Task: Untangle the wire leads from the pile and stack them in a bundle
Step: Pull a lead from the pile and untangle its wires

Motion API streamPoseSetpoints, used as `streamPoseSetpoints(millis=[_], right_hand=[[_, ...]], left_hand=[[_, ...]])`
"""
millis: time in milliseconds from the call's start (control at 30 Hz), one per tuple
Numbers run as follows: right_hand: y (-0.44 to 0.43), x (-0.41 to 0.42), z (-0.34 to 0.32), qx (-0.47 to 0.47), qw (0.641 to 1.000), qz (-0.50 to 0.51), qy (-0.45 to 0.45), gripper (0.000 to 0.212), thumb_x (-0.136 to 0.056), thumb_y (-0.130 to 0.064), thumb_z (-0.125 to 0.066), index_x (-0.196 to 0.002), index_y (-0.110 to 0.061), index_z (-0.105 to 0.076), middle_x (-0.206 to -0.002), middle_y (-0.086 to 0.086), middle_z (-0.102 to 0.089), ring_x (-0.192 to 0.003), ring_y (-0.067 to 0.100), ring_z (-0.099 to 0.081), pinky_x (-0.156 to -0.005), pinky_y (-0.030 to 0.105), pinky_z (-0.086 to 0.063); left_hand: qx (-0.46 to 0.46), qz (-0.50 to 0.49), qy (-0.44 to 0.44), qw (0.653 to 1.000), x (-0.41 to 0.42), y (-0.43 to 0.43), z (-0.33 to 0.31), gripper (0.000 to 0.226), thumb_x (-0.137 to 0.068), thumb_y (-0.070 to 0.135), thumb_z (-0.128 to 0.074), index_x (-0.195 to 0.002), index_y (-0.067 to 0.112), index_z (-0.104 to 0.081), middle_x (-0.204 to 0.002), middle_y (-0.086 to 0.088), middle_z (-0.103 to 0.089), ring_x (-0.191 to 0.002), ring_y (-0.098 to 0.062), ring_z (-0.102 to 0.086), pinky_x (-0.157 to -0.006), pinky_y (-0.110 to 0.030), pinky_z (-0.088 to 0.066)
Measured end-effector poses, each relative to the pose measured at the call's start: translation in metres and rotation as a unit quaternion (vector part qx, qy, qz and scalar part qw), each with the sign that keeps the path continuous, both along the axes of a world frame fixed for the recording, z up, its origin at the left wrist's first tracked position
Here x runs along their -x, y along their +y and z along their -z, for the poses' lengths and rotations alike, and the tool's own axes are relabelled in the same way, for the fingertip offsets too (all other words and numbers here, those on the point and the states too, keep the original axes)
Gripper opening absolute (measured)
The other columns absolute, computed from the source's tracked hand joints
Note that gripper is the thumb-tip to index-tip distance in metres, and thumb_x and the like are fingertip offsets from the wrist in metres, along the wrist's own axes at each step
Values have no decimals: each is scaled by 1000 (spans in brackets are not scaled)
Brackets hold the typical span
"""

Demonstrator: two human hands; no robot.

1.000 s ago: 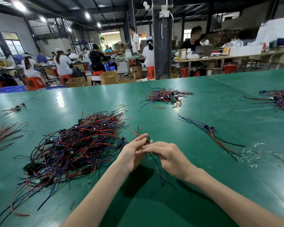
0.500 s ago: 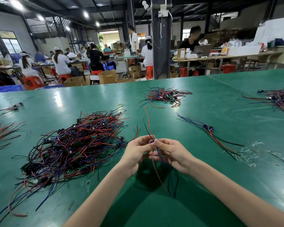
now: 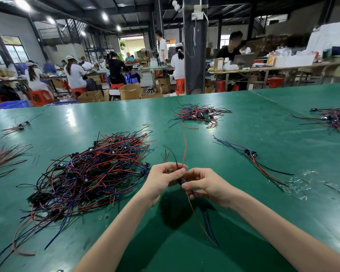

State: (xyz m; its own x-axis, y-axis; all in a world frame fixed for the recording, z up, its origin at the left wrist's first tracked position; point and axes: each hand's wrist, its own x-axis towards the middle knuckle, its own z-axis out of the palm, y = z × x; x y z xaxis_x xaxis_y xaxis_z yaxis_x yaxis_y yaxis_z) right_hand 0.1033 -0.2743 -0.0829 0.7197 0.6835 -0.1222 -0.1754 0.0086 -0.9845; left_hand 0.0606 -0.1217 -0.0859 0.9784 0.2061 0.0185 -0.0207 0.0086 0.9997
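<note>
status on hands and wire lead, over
Left hand and right hand both pinch one red, black and blue wire lead. Large tangled wire pile left, small lead bundle right. Nothing between hands and bundle.

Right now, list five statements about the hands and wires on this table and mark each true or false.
1. The left hand and the right hand both pinch one wire lead. True.
2. The big pile lies to the right of the hands. False: it lies to their left.
3. The wire lead's red end sticks up above the left hand. True.
4. The small bundle rests on top of the big pile. False: it lies apart from it, on the table to the right of the hands.
5. The wire lead's blue wires hang below the right hand. True.
</note>
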Motion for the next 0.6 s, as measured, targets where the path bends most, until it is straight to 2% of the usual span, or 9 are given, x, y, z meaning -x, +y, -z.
streamPoseSetpoints(millis=[100, 267, 367, 467, 533, 600], right_hand=[[-1, 2, -2, -3, 1000, -16, -2, 23, -79, 19, -59, -91, -1, -58, -68, 8, -59, -51, 18, -61, -52, 25, -54], [-3, 1, -5, -68, 993, -66, 74, 27, -83, 25, -46, -96, 3, -52, -79, 16, -58, -60, 23, -66, -60, 33, -58], [-3, 2, -5, -58, 992, -83, 80, 31, -85, 26, -40, -103, 2, -49, -84, 18, -61, -62, 21, -66, -58, 28, -57], [-3, 1, -5, -55, 989, -97, 94, 42, -83, 29, -35, -112, -1, -46, -84, 19, -62, -61, 18, -62, -53, 20, -50], [-4, 0, -8, -55, 987, -103, 111, 35, -85, 21, -38, -110, -1, -47, -85, 17, -64, -60, 16, -59, -53, 20, -47], [-4, -1, -10, -43, 986, -106, 119, 17, -90, 1, -44, -103, -5, -52, -83, 13, -65, -61, 15, -56, -54, 21, -45]], left_hand=[[20, 19, 2, 1000, -1, 4, 0, 7, -84, 4, -65, -80, 9, -67, -64, 3, -67, -60, -5, -61, -65, -18, -51], [92, 17, 0, 996, -2, 5, 1, 11, -86, 4, -61, -76, 7, -60, -59, 2, -64, -54, -6, -59, -58, -17, -52], [108, 11, -9, 994, -2, 2, 2, 9, -84, 7, -63, -76, 4, -60, -59, -1, -64, -51, -9, -59, -53, -19, -52], [103, -3, -16, 995, -2, 1, 2, 14, -72, 17, -68, -76, 6, -61, -58, 1, -62, -50, -8, -54, -53, -17, -50], [96, -6, -19, 995, -2, 2, 4, 13, -72, 17, -68, -77, 7, -62, -59, 1, -62, -52, -8, -54, -54, -17, -50], [96, -1, -17, 995, -2, 1, 5, 8, -76, 14, -67, -77, 7, -62, -60, 1, -61, -55, -9, -54, -57, -19, -50]])
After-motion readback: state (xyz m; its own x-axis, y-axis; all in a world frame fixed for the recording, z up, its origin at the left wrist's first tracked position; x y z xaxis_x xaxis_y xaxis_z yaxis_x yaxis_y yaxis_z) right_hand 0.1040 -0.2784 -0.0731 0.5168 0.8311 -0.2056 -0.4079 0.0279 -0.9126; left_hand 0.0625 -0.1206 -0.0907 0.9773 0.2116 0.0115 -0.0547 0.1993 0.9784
